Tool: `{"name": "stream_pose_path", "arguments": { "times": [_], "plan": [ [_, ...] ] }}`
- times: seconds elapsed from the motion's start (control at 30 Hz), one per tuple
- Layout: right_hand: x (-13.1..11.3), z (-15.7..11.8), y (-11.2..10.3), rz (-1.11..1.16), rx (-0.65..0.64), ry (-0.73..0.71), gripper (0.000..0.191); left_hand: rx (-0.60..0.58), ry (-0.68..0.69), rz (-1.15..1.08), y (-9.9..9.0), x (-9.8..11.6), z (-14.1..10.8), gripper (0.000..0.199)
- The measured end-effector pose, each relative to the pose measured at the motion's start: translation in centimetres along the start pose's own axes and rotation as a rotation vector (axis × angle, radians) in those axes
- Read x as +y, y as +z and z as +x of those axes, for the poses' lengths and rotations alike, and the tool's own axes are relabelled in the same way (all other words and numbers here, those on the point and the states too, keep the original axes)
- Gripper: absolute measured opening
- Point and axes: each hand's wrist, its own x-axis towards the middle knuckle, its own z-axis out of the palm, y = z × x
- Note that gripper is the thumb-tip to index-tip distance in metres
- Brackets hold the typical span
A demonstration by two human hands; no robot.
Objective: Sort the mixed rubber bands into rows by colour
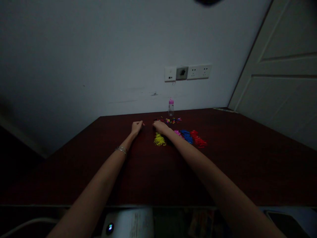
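Over the dark red table (148, 178), my left hand (137, 127) has its fingers curled together; whatever it may hold is too small to make out. To its right, my right hand (159, 126) reaches to the near edge of a mixed multicoloured pile (173, 120), its fingertips bent down and mostly hidden. Just below that hand lies a yellow pile of small bands (159, 139). Pink bands (178, 133), partly behind my right forearm, blue bands (187, 136) and red bands (198, 138) lie side by side farther right.
A clear bottle with a pink cap (171, 107) stands by the wall, behind the mixed pile. Wall sockets (198, 72) are above it. A white device with a lit display (128, 223) and a dark phone-like object (287, 224) sit below the table's front edge.
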Motion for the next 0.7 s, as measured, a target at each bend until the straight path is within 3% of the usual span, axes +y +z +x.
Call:
{"name": "stream_pose_path", "arguments": {
  "times": [0.3, 0.5, 0.7],
  "plan": [
    [1.6, 0.1, -1.2, 0.277, 0.096, 0.021, 0.032, -0.006, 0.039, 0.02, 0.0, -0.2, 0.0, 0.035],
    [2.2, -1.9, -3.4, 0.508, -0.035, -0.007, 0.043, -0.014, 0.034, 0.016, 0.0, -0.2, 0.0, 0.034],
    [1.8, -3.8, -3.0, 0.633, -0.09, -0.075, 0.043, -0.022, 0.032, 0.018, 0.0, 0.1, -0.2, 0.031]
  ]
}}
